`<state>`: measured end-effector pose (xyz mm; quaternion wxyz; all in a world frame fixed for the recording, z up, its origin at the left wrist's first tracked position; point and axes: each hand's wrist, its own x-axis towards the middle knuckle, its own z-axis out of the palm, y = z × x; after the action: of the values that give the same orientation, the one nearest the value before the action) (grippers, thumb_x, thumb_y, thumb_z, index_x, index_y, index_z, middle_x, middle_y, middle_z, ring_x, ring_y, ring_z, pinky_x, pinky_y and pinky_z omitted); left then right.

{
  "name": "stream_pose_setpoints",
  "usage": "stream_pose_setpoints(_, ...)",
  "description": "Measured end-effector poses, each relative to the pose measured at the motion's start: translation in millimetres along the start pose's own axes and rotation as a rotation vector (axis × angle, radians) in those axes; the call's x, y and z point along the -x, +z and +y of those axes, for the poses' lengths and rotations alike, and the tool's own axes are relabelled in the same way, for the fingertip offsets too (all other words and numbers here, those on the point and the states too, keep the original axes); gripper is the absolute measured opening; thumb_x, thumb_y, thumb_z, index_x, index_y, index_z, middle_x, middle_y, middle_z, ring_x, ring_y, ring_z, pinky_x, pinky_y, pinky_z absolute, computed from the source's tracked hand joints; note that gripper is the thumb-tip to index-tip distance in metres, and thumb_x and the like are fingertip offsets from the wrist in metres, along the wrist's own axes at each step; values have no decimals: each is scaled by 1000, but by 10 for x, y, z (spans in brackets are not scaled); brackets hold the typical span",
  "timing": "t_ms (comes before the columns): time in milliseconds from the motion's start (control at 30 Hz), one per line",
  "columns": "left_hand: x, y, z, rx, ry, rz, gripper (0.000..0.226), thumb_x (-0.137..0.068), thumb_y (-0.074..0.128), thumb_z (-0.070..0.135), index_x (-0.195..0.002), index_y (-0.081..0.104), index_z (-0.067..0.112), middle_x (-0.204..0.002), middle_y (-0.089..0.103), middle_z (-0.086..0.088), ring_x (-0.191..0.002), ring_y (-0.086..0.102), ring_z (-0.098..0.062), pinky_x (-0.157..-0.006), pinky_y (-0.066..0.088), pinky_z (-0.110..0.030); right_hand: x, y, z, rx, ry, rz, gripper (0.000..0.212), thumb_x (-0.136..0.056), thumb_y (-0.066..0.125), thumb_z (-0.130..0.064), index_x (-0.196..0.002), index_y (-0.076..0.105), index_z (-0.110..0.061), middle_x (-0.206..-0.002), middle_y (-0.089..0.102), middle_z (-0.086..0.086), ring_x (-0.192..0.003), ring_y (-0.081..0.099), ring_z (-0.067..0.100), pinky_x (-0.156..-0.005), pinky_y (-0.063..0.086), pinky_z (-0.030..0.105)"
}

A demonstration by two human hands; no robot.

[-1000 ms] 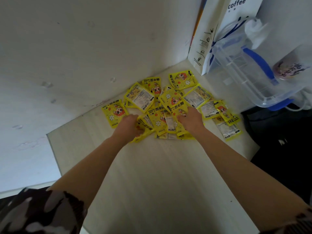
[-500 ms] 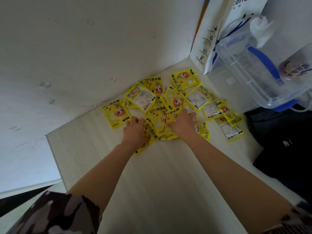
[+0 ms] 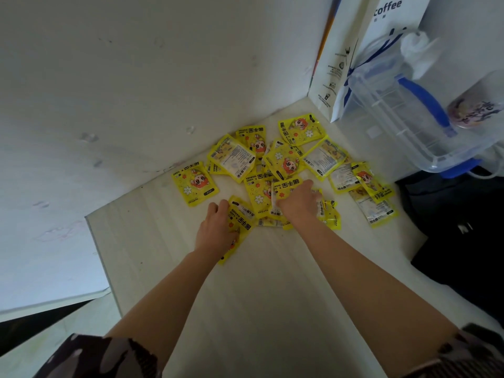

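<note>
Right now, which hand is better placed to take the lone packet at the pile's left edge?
Left. The left hand lies close beside the lone packet; the right hand sits mid-pile, farther off.

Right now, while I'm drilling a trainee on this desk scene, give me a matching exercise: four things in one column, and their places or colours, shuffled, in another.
Things:
1. left hand
2. right hand
3. white coffee bag
4. clear storage box

Descriptions:
A. has a blue handle, right of the yellow hand warmer packets
B. stands upright behind the box
C. grips packets in the pile's middle
D. grips a single packet at the pile's near left edge

Pairs: 1-D, 2-C, 3-B, 4-A.
</note>
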<state>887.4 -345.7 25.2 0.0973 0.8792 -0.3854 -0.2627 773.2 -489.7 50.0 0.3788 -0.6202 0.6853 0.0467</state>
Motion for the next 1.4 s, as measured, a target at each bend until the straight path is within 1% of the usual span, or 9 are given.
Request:
stream_pose_setpoints(133,29,-43,-86,79,-9,-4,52,-74,71,10,-108,33,20,-102,39,-1,-86,57,-32,-66,51,-43,42,-9,-66,-90,48,-5,90,-70,82,-33,-134,25,-5,-131,33,28,-110,51,40,-89,50,44)
stream_pose_setpoints(267,-12,-184,-203,164,-70,14,68,-76,66,5,-122,26,34,-91,57,-1,-79,62,-22,-60,56,-41,38,-91,-13,-190,73,-55,83,-73,81,-17,-134,26,-5,-109,48,12,-104,55,27,-77,47,35)
stream_pose_setpoints(367,-114,-375,-322,109,-85,11,89,-76,67,10,-137,12,45,-72,57,-5,-68,60,-27,-58,52,-38,37,-198,130,-86,17,-94,57,-72,81,-17,-115,46,-4,-104,55,7,-106,58,26,-64,42,29)
stream_pose_setpoints(467,-287,-579,-433,-82,-55,-34,76,-77,68,20,-139,29,37,-91,64,-11,-85,63,-33,-72,54,-41,33,-328,286,-13,-117,-159,33,-71,79,-18,-98,60,-13,-97,64,0,-100,62,24,-64,42,25)
stream_pose_setpoints(633,-579,-824,-481,-415,77,-64,48,-80,67,26,-125,54,20,-119,59,-10,-114,52,-29,-89,43,-37,13,-592,387,190,-255,-216,52,-78,77,-29,-123,58,-11,-119,61,7,-104,61,25,-75,39,25)
stream_pose_setpoints(833,-862,-940,-437,-570,355,-60,41,-77,69,18,-118,62,16,-121,57,-5,-113,50,-28,-87,47,-39,-139,-725,309,560,-448,-205,49,-77,77,-31,-116,60,-8,-121,55,13,-110,54,34,-85,48,39)
stream_pose_setpoints(1100,-1054,-860,-569,-639,489,-139,43,-73,68,12,-116,62,15,-139,51,3,-117,54,-27,-91,48,-42,-291,-633,144,881,-637,-227,52,-80,67,-31,-129,54,-17,-146,38,2,-133,27,36,-103,31,49)
stream_pose_setpoints(1300,-1146,-909,-662,-721,535,-141,59,-74,73,12,-130,54,19,-147,43,3,-136,38,-23,-102,42,-40,-409,-549,167,882,-634,-275,68,-76,72,-31,-137,45,-16,-152,28,3,-139,21,34,-109,27,50)
stream_pose_setpoints(1400,-1170,-904,-682,-782,551,-153,60,-75,73,14,-131,53,18,-147,43,1,-138,35,-22,-104,41,-40,-427,-530,204,887,-646,-245,66,-74,73,-35,-133,49,-16,-143,35,6,-135,26,32,-106,29,48)
